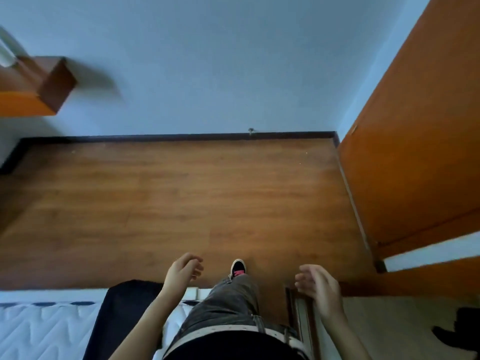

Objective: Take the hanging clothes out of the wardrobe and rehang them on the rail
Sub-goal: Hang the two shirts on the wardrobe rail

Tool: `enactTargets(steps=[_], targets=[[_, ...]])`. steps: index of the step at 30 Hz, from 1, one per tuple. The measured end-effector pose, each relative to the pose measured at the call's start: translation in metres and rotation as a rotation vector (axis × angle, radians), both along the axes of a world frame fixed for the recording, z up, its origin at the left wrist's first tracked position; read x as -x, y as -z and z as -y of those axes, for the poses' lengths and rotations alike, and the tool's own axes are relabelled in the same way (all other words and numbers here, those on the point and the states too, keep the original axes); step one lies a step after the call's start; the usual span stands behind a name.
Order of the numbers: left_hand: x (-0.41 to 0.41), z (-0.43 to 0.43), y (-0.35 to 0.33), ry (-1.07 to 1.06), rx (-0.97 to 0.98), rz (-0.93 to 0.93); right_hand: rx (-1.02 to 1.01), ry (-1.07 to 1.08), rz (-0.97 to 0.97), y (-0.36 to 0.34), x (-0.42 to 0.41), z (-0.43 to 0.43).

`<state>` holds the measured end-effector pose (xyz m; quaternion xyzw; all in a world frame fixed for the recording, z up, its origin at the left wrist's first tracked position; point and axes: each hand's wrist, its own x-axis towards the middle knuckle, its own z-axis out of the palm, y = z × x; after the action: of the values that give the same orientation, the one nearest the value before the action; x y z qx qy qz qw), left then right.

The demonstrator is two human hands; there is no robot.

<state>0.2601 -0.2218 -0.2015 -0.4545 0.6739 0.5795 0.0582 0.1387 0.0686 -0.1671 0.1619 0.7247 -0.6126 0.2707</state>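
Both my hands hang in front of me over the wooden floor and hold nothing. My left hand [183,270] has loosely curled fingers, left of my shoe. My right hand [318,288] is relaxed with its fingers slightly bent, right of my leg. An orange wooden wardrobe panel [415,152] stands along the right side. A dark garment [124,315] lies over the edge of the white mattress at the lower left. No hanger and no rail are in view.
The wooden floor [168,203] stretches to a blue wall with a dark skirting board [181,137]. A wooden shelf block [44,84] juts out at upper left. A white quilted mattress [44,331] lies lower left. A dark item [459,331] rests on a beige surface at lower right.
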Motion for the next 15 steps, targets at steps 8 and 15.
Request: enactTargets(steps=[8,15], targets=[[0.016,0.093,0.028,-0.245,-0.066,0.063,-0.066,-0.227,0.025,0.022,0.111,0.135],[0.084,0.192,0.007,-0.458,-0.058,-0.064,-0.175,-0.556,-0.003,0.027,0.199,0.260]])
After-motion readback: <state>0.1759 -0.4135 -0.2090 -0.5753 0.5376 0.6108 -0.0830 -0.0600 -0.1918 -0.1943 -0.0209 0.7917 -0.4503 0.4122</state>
